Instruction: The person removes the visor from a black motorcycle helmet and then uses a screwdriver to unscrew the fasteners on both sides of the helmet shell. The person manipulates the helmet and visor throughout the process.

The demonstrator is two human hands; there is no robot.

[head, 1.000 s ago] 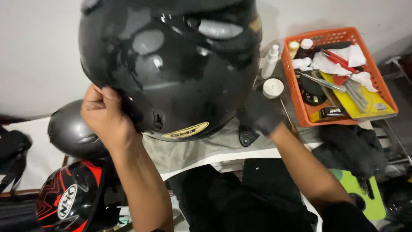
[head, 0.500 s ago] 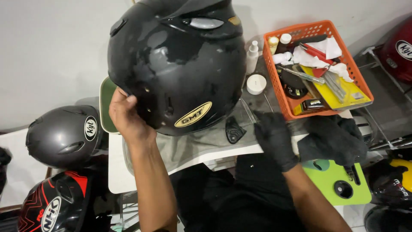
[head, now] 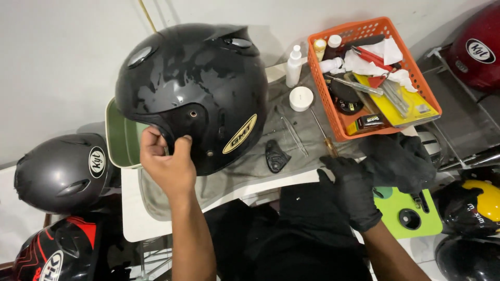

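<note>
Black open-face helmet (head: 192, 96) sits upper centre-left of frame, directly above the left hand (head: 165, 165), which is bare and pinched on the lower rim: thumb on the outer shell, fingers curled under the edge. Left hand is the nearer of the 2 by far. Right hand (head: 350, 190), in a black glove, is lower right of centre, well apart from the helmet, resting at the bench (head: 133, 218) edge; can't tell whether it grips anything. Helmet's long axis runs roughly left-right, tilted, crown up, opening toward the lower left. Shell is glossy black with patchy smears or wet marks, 2 top vents, an oval gold decal on the side, bare screw holes near the rim.
</note>
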